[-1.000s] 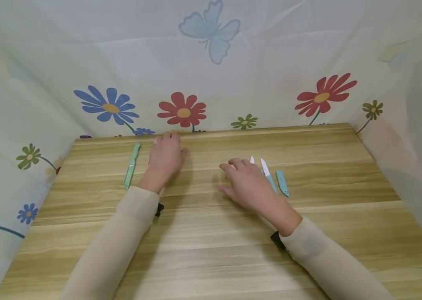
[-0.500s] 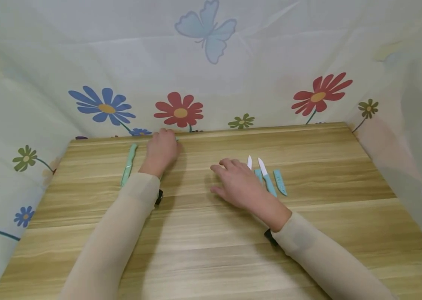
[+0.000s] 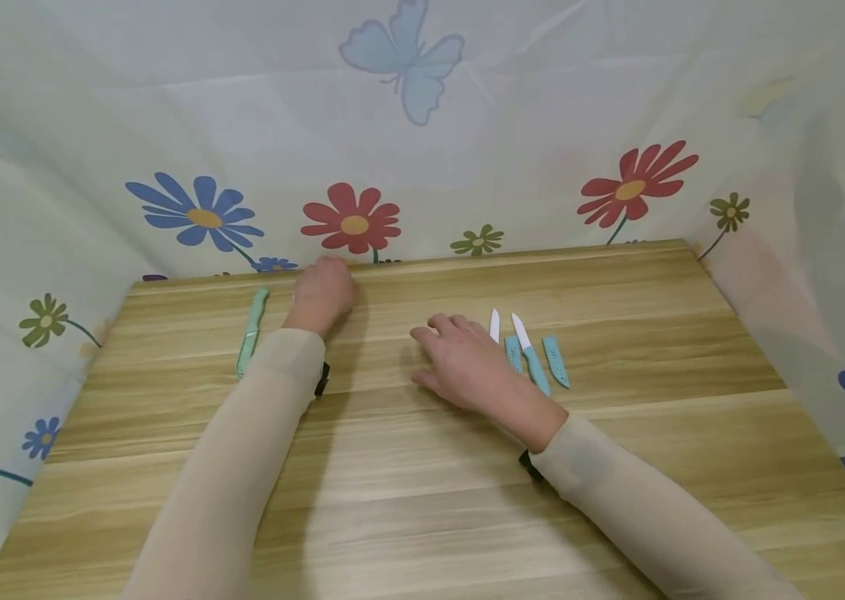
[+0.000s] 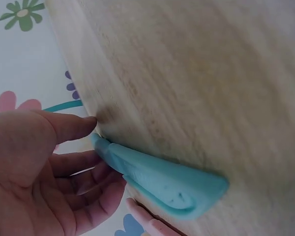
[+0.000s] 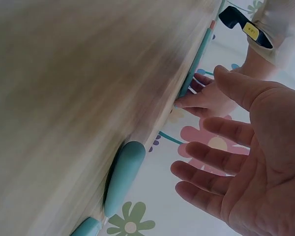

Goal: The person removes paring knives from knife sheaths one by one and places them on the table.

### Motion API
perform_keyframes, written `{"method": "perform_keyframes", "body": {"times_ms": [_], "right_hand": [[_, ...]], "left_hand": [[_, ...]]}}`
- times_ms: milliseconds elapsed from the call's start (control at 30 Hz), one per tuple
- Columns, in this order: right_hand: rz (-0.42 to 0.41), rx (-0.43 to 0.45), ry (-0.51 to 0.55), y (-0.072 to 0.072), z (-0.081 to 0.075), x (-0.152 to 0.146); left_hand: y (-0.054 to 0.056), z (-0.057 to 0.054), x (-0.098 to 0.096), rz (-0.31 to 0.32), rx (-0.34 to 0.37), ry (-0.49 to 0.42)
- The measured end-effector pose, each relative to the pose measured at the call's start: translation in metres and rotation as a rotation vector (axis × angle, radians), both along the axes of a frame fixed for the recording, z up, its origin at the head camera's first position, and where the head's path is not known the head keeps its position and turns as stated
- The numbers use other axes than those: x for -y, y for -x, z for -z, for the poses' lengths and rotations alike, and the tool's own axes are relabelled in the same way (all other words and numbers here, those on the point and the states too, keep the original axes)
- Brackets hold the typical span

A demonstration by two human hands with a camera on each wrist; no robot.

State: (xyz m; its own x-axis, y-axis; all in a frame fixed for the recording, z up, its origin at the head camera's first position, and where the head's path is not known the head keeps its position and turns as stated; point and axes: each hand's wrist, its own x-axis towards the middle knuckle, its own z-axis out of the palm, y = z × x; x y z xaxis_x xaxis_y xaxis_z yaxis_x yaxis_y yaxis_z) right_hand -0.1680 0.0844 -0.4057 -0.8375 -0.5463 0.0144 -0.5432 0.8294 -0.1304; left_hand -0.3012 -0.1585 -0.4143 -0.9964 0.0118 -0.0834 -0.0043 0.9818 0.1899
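At the table's far edge my left hand [image 3: 325, 287] reaches over a teal sheathed knife [image 4: 169, 184], which lies flat. In the left wrist view its fingers touch the handle end, while the thumb stays a little apart on the other side. A pink object [image 4: 155, 225] lies beside that knife, mostly out of frame. My right hand [image 3: 463, 362] hovers over the table with spread, relaxed fingers, holding nothing. Just right of it lie a blue-handled knife [image 3: 532, 357] with a bare white blade, two blue sheaths [image 3: 556, 363], and another white blade [image 3: 494, 323] whose handle is hidden.
A green sheathed knife [image 3: 252, 333] lies left of my left hand. The wooden table [image 3: 392, 500] ends at a flower-printed cloth [image 3: 527, 125] behind and at both sides.
My left hand has shifted slightly toward the far edge and its fingers have lowered to the teal knife. My right hand has drifted left, uncovering more of the near blue sheath.
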Motion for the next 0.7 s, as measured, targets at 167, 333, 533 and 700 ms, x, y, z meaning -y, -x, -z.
{"method": "perform_keyframes", "body": {"times_ms": [167, 333, 533, 700], "right_hand": [[-0.004, -0.002, 0.002, 0.005, 0.001, 0.004], [-0.002, 0.013, 0.015, 0.011, 0.001, 0.009], [0.0, 0.024, 0.004, 0.017, 0.002, 0.017], [0.003, 0.043, 0.013, 0.024, 0.001, 0.026]], "left_hand": [[0.005, 0.0, -0.001, -0.017, 0.019, -0.013], [0.006, -0.002, -0.001, -0.043, 0.045, -0.039], [0.007, -0.005, 0.0, -0.067, 0.077, -0.051], [0.004, -0.009, 0.0, -0.083, 0.094, -0.083]]}}
